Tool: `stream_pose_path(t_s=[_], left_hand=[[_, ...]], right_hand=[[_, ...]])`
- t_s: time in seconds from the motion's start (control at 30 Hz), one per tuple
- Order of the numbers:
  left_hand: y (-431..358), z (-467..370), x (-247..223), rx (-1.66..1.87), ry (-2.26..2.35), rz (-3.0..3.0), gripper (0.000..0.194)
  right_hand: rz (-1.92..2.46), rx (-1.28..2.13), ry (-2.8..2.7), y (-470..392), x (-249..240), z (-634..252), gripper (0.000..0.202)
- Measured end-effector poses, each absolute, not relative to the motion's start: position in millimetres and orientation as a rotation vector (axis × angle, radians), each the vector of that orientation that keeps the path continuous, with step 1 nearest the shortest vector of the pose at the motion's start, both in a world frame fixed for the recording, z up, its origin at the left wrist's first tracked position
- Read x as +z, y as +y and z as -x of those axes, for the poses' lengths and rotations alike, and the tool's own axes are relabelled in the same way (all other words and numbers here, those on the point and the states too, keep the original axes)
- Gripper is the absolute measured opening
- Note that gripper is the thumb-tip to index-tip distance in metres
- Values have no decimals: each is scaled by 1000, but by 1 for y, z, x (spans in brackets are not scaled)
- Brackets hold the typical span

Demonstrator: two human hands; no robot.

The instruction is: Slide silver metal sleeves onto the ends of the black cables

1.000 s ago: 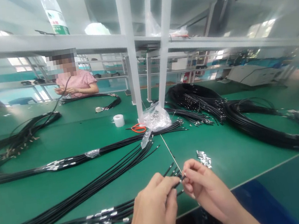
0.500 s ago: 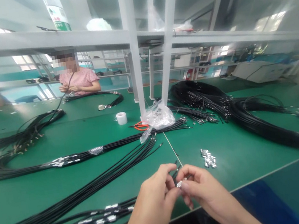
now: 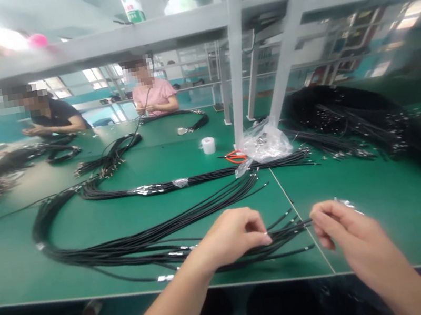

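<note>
Near the table's front edge, my left hand (image 3: pixel 242 231) is closed with thumb and index finger together over a black cable (image 3: pixel 286 230). A small silver glint shows at those fingertips, too small to name surely. To its right, my right hand (image 3: pixel 339 225) pinches the tip of the same cable, which stretches between both hands. Beneath and beside them lies a loose bundle of black cables (image 3: pixel 121 251), several bearing silver sleeves (image 3: pixel 165 278). A small pile of silver pieces (image 3: pixel 346 203) lies just behind my right hand, which partly hides it.
Beyond my hands are a clear plastic bag (image 3: pixel 266 140), orange-handled pliers (image 3: pixel 236 157) and a white tape roll (image 3: pixel 208 145). White shelf posts (image 3: pixel 238 68) rise from the table. Large cable coils (image 3: pixel 339 110) lie at right. Two people (image 3: pixel 154 94) sit across.
My hands were close together over a small silver piece; now they are apart, the right one farther right at the cable's tip. The view has turned left, showing more of the second person.
</note>
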State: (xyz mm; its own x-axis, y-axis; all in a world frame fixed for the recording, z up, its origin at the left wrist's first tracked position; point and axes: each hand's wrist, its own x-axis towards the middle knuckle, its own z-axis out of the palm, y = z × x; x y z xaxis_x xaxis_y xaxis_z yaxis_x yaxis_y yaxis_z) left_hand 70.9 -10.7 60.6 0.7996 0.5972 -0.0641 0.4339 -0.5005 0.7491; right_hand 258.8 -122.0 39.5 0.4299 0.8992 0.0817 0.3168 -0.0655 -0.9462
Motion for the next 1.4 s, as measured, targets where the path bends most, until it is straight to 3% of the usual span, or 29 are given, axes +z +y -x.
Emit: stream_pose_path(t_s=[0.13,0.23,0.4,0.63,0.83,0.97,1.23,1.4], left_hand=[[-12,-13,59,194,1020,-2400,4],[-12,24,63,89,1258,-2507,9],[5,25,62,24,1512,-2592,12],[41,-28,39,90,1618,-2714,17],[57,-21,46,209,1775,-2455,17],[58,-18,70,516,1640,-2188,16],[37,-19,89,641,1554,-2200,30],[20,-27,87,658,1406,-2199,30]], right_hand=[[1649,769,-1071,-120,26,-267,36],[1671,850,-1075,-122,12,-271,35],[1776,1003,-1263,-124,-6,-290,30],[2208,350,-1321,-113,16,-360,23],[2349,186,-1411,-100,7,-388,20],[2469,143,-1431,-85,5,-390,16],[2625,267,-1384,-60,1,-386,20],[2402,374,-1246,-66,2,-387,15]])
